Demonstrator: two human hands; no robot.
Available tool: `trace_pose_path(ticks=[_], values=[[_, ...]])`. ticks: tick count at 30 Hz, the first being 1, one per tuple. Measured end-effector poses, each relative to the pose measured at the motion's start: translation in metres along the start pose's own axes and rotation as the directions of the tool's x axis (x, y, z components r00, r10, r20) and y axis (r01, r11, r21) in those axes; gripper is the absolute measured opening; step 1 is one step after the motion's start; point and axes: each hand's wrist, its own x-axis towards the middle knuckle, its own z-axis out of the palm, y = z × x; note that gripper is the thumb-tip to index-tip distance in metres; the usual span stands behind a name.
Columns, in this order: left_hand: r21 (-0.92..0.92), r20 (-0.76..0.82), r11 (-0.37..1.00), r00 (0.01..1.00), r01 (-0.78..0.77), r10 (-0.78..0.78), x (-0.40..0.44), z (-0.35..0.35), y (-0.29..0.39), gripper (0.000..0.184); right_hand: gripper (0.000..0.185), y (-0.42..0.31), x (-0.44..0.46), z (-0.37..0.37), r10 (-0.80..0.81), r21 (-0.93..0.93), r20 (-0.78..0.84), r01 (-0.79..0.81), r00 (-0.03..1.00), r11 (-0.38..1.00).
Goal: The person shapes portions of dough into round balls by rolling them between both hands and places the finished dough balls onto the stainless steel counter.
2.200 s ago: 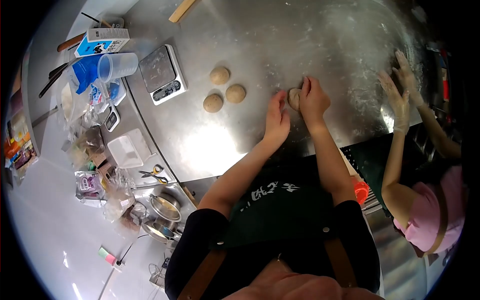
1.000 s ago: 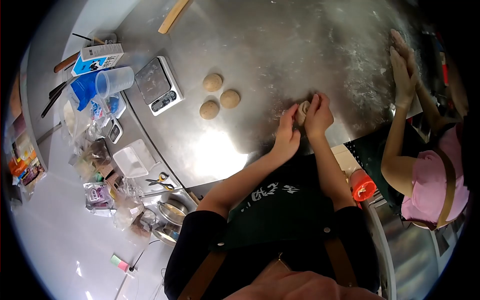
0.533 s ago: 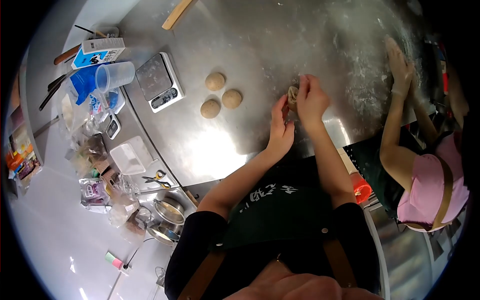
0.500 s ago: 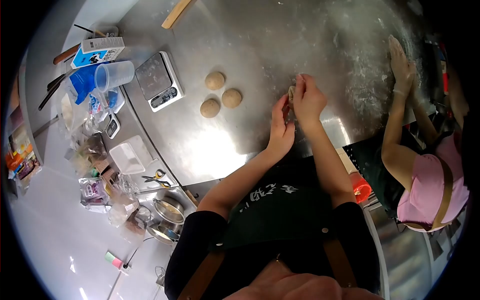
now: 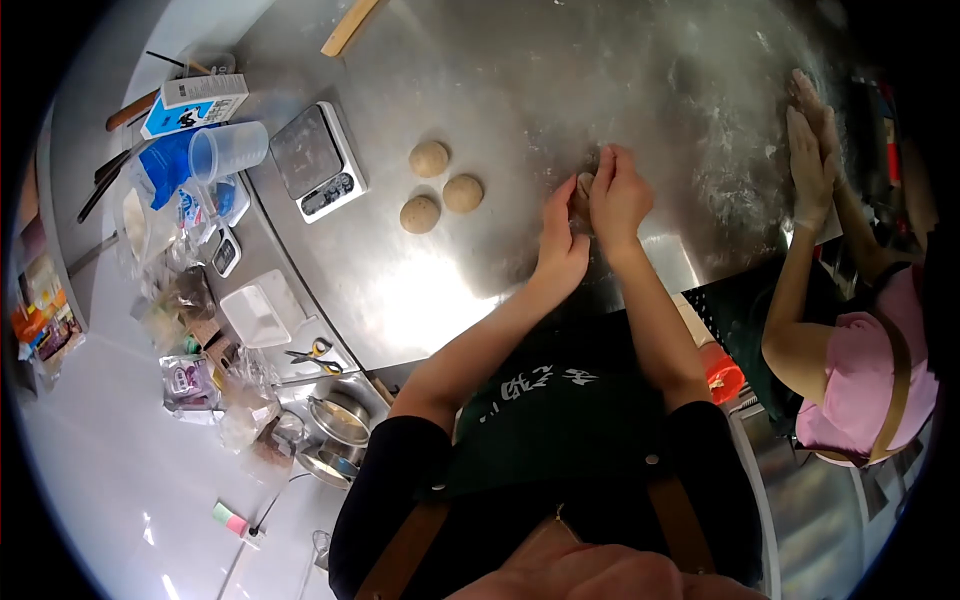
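Observation:
Between my two hands is a small piece of dough (image 5: 580,196), partly hidden by my fingers. My left hand (image 5: 560,238) touches its left side, and my right hand (image 5: 619,198) is closed round its right side. Three round dough balls lie together to the left on the steel table (image 5: 520,90): an upper one (image 5: 428,159), a right one (image 5: 463,194) and a lower one (image 5: 419,214). Left of them is a white scale (image 5: 322,162) with a bare dark plate.
At the right, a co-worker's gloved hands (image 5: 812,160) are pressed together above the floured table. A wooden stick (image 5: 349,27) lies at the top. Left stand a milk carton (image 5: 196,104), plastic cup (image 5: 230,150), white tray (image 5: 262,310), scissors (image 5: 316,356) and metal bowls (image 5: 340,418).
The dough was lifted in my hands a second ago and is now lower, at the table. My right fingers have closed further over it. The co-worker's hands have come together.

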Motion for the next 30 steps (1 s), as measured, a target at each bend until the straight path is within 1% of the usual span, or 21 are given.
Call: trace_pose_path(ticks=[2,3,6,7,9,10,11,14,17,20,21,23,24,25,26,28,29,30], values=[[-0.046,-0.009,0.999,1.0,-0.028,0.028,-0.008,0.005,0.009,0.075,0.018,0.018,-0.007,0.017,-0.012,-0.04,-0.034,0.01,0.999,0.999],[-0.068,-0.018,0.997,0.999,-0.037,0.036,-0.012,0.005,0.011,0.076,0.019,0.018,-0.006,0.017,-0.024,-0.052,-0.022,0.022,0.999,0.998],[0.089,-0.076,0.995,0.996,-0.043,0.05,-0.002,-0.001,-0.005,0.076,0.021,0.019,-0.006,0.014,-0.033,-0.064,-0.008,0.033,0.999,0.997],[-0.014,-0.067,1.0,0.998,0.015,-0.016,0.011,-0.003,-0.01,0.074,0.022,0.02,-0.005,0.015,-0.027,-0.052,-0.013,0.026,1.0,0.998],[0.054,0.066,0.996,0.996,0.064,-0.068,0.022,-0.012,-0.01,0.073,0.021,0.019,-0.006,0.011,0.001,-0.035,-0.016,-0.001,1.0,0.999],[0.094,0.129,0.992,0.987,0.087,-0.099,0.026,-0.015,0.003,0.072,0.02,0.016,-0.004,0.007,0.022,-0.028,-0.019,-0.023,1.0,0.999],[0.132,0.123,0.984,0.983,0.121,-0.138,0.018,-0.01,0.018,0.071,0.019,0.013,-0.006,0.004,0.044,-0.02,-0.021,-0.044,0.999,0.999],[0.194,0.044,0.972,0.991,-0.135,0.129,-0.019,0.005,0.027,0.072,0.019,0.014,-0.011,-0.005,0.057,0.081,-0.042,-0.054,0.997,0.995],[0.106,0.009,0.99,0.996,-0.092,0.092,-0.035,0.011,0.022,0.076,0.017,0.008,-0.019,-0.015,0.078,0.188,-0.079,-0.062,0.994,0.98],[0.101,0.028,0.993,0.998,-0.062,0.06,-0.039,0.009,0.018,0.076,0.016,0.006,-0.027,-0.011,0.06,0.074,0.024,-0.062,0.998,0.995],[0.108,0.042,0.992,0.997,-0.061,0.057,-0.038,0.008,0.016,0.076,0.016,0.013,-0.026,-0.005,0.019,0.033,-0.008,-0.019,1.0,0.999],[0.174,-0.003,0.984,0.999,-0.04,0.041,-0.035,0.004,0.01,0.076,0.015,0.03,-0.025,0.008,-0.068,-0.053,-0.068,0.064,0.995,0.997],[0.206,-0.022,0.978,0.999,-0.033,0.038,-0.03,0.002,0.005,0.076,0.015,0.03,-0.026,0.008,-0.072,-0.066,-0.05,0.069,0.996,0.995],[0.133,-0.014,0.984,0.993,0.118,-0.118,-0.025,0.0,0.001,0.075,0.015,0.03,-0.027,0.007,-0.077,-0.079,-0.03,0.074,0.997,0.994],[0.084,0.003,0.991,0.995,0.103,-0.104,-0.022,0.001,-0.003,0.075,0.015,0.03,-0.025,0.006,-0.086,-0.092,-0.014,0.084,0.996,0.992],[-0.012,0.03,0.997,0.997,0.072,-0.072,-0.014,0.0,-0.004,0.074,0.015,0.025,-0.021,-0.001,-0.047,-0.08,0.006,0.047,0.999,0.996],[0.067,0.056,0.994,0.994,0.088,-0.092,-0.018,-0.002,-0.005,0.074,0.015,0.023,-0.023,-0.005,-0.022,-0.075,0.026,0.024,0.999,0.997],[0.093,0.072,0.995,0.996,0.039,-0.046,-0.02,-0.003,0.003,0.074,0.015,0.017,-0.022,-0.01,-0.008,-0.041,0.02,0.009,1.0,0.999]])
